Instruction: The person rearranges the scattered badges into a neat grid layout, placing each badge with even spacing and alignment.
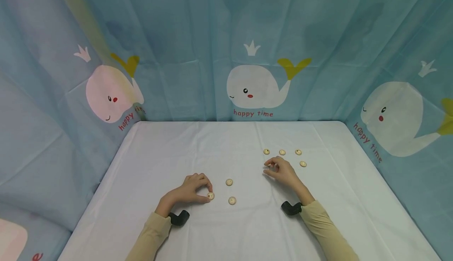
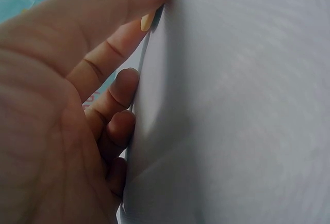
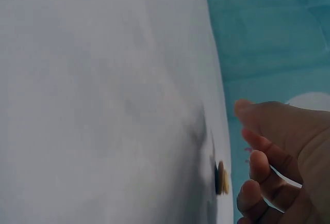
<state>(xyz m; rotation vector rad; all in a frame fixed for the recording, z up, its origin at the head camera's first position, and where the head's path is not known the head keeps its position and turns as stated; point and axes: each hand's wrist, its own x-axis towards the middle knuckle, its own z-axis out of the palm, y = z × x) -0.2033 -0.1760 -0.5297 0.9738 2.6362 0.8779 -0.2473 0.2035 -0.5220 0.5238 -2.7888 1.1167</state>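
In the head view my left hand pinches a small round wooden disc between thumb and index finger, at the table surface. The left wrist view shows only the edge of that disc beyond the thumb. Two similar discs, an upper one and a lower one, lie to its right. My right hand hovers low over the table with thumb and fingers apart. In the right wrist view I see nothing between its fingertips. The small marks on the discs are too tiny to read.
Beyond the right hand lie three discs in a row, a left one, a middle one and a right one. Another disc sits nearer. White cloth covers the table; a blue whale-print curtain surrounds it.
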